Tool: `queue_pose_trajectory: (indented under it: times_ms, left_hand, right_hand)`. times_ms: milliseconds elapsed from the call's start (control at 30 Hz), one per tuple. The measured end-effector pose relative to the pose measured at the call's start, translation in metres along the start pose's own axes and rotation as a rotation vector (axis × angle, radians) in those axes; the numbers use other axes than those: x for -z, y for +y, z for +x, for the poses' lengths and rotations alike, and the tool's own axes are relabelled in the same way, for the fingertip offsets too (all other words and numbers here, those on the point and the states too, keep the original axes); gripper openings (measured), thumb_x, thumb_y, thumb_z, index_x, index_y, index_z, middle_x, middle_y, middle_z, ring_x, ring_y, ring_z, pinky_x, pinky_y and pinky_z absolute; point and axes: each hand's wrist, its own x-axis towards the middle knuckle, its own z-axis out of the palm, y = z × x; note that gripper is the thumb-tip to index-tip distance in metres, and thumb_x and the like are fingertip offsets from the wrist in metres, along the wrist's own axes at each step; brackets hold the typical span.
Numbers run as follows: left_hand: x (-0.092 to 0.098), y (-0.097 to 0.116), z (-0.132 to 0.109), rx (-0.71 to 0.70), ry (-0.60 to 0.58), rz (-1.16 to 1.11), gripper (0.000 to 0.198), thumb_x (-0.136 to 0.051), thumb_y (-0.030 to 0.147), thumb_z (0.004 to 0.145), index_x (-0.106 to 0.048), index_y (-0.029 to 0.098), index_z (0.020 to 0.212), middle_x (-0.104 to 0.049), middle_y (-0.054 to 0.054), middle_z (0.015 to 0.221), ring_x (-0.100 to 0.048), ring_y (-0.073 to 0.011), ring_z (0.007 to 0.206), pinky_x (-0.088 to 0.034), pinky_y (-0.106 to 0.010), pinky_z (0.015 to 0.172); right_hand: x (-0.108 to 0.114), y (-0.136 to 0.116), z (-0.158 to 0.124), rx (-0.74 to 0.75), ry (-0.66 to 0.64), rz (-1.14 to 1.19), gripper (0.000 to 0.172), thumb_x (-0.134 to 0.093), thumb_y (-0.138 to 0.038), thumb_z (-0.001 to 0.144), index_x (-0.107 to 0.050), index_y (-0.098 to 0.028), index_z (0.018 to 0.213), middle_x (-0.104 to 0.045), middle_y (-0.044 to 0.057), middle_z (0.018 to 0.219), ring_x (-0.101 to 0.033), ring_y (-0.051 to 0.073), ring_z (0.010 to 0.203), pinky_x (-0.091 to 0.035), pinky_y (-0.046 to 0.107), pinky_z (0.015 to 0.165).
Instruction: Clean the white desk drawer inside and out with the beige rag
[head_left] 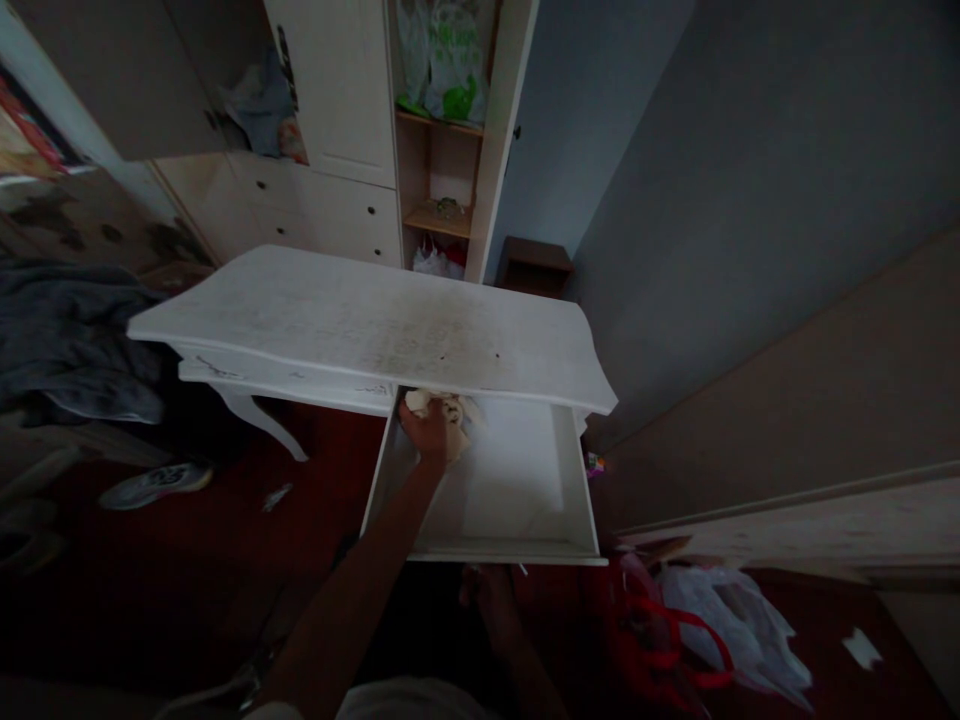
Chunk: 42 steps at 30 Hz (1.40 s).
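My left hand (429,432) reaches into the back left corner of a pulled-out white drawer (506,550). Its fingers are closed on a crumpled cream cloth (456,440), which lies against the drawer's left side; its exact kind is hard to make out in the dim light. The drawer belongs to a white table (315,300) with a stained top. Just below the drawer's front edge, in shadow, my right hand (489,600) has its fingers curled. Anything it may hold is hidden.
A red bag (667,640) and a white plastic bag (731,620) lie on the floor at the right. On the left are a shoe (156,484) and a grey cloth (67,340). White cabinets (345,90) stand behind the table, beside a grey wall (720,200).
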Motion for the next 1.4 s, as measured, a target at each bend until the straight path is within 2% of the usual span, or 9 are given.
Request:
queue_pose_trajectory:
  times_ms: [267, 400, 600, 733, 900, 967, 1100, 1233, 1400]
  left_hand:
    - [-0.003, 0.017, -0.005, 0.119, 0.134, -0.137, 0.042, -0.067, 0.021, 0.078, -0.051, 0.013, 0.116, -0.064, -0.012, 0.113, -0.064, -0.0186, 0.097, -0.054, -0.037, 0.091]
    - [-0.006, 0.016, -0.008, 0.157, 0.184, -0.128, 0.037, -0.055, 0.028, 0.089, -0.045, 0.015, 0.123, -0.061, -0.013, 0.120, -0.063, -0.0192, 0.103, -0.054, -0.038, 0.092]
    - [-0.022, 0.020, -0.008, 0.033, 0.172, 0.116, 0.047, -0.052, 0.027, 0.090, -0.041, 0.014, 0.134, -0.052, -0.018, 0.136, -0.049, -0.0266, 0.127, -0.039, -0.043, 0.110]
    - [-0.040, 0.019, -0.022, 0.003, 0.121, 0.222, 0.051, -0.054, 0.029, 0.088, -0.041, 0.009, 0.133, -0.051, -0.024, 0.133, -0.045, -0.0325, 0.131, -0.036, -0.047, 0.110]
    - [-0.068, 0.014, -0.071, -0.113, -0.124, 0.291, 0.054, -0.056, 0.029, 0.084, -0.043, 0.006, 0.132, -0.050, -0.028, 0.136, -0.046, -0.0361, 0.131, -0.036, -0.050, 0.109]
    - [-0.080, 0.019, -0.095, -0.219, -0.297, 0.341, 0.054, -0.059, 0.029, 0.083, -0.048, 0.006, 0.131, -0.050, -0.027, 0.138, -0.045, -0.0357, 0.131, -0.036, -0.048, 0.109]
    - [-0.101, 0.039, -0.128, -0.493, -0.690, 0.358, 0.047, -0.062, 0.025, 0.081, -0.058, 0.020, 0.127, -0.059, -0.013, 0.134, -0.049, -0.0295, 0.127, -0.039, -0.044, 0.107]
    - [-0.110, 0.056, -0.135, -0.513, -0.795, 0.404, 0.044, -0.062, 0.023, 0.080, -0.063, 0.022, 0.123, -0.063, -0.010, 0.128, -0.052, -0.0280, 0.124, -0.039, -0.044, 0.106]
    - [-0.104, 0.058, -0.123, -0.541, -0.935, 0.428, 0.056, -0.062, 0.023, 0.079, -0.057, 0.025, 0.134, -0.056, -0.010, 0.140, -0.049, -0.0279, 0.128, -0.038, -0.045, 0.109]
  right_hand:
    - [0.007, 0.003, 0.005, -0.028, -0.072, -0.030, 0.052, -0.077, -0.068, 0.059, -0.070, -0.017, 0.068, -0.067, 0.003, 0.062, -0.058, 0.015, 0.044, -0.041, 0.027, 0.046]
    - [0.010, 0.002, 0.006, -0.042, -0.105, -0.046, 0.052, -0.076, -0.068, 0.060, -0.072, -0.017, 0.071, -0.069, 0.004, 0.065, -0.061, 0.016, 0.048, -0.043, 0.028, 0.049]
    - [0.011, -0.003, 0.006, -0.081, -0.151, -0.055, 0.050, -0.076, -0.066, 0.062, -0.072, -0.018, 0.072, -0.069, 0.004, 0.067, -0.060, 0.016, 0.049, -0.043, 0.028, 0.049]
    - [0.012, -0.006, 0.004, -0.103, -0.174, -0.062, 0.050, -0.074, -0.066, 0.064, -0.071, -0.017, 0.075, -0.069, 0.005, 0.069, -0.060, 0.016, 0.052, -0.045, 0.029, 0.053]
    - [0.012, -0.011, 0.005, -0.138, -0.191, -0.060, 0.052, -0.076, -0.066, 0.061, -0.069, -0.017, 0.078, -0.068, 0.004, 0.070, -0.057, 0.015, 0.052, -0.045, 0.030, 0.054]
    - [0.012, -0.012, 0.006, -0.122, -0.223, -0.083, 0.050, -0.074, -0.066, 0.064, -0.068, -0.018, 0.078, -0.067, 0.003, 0.068, -0.056, 0.014, 0.050, -0.044, 0.030, 0.055]
    - [0.011, -0.011, 0.007, -0.049, -0.268, -0.183, 0.048, -0.064, -0.068, 0.072, -0.065, -0.020, 0.066, -0.056, -0.001, 0.052, -0.052, 0.015, 0.048, -0.043, 0.030, 0.057]
    - [0.007, -0.009, 0.006, -0.001, -0.251, -0.195, 0.048, -0.061, -0.069, 0.074, -0.066, -0.021, 0.068, -0.057, -0.001, 0.053, -0.052, 0.015, 0.049, -0.042, 0.031, 0.059]
    - [0.004, -0.005, 0.007, -0.044, -0.235, -0.091, 0.045, -0.066, -0.067, 0.068, -0.068, -0.023, 0.082, -0.064, 0.000, 0.069, -0.052, 0.015, 0.050, -0.042, 0.031, 0.055]
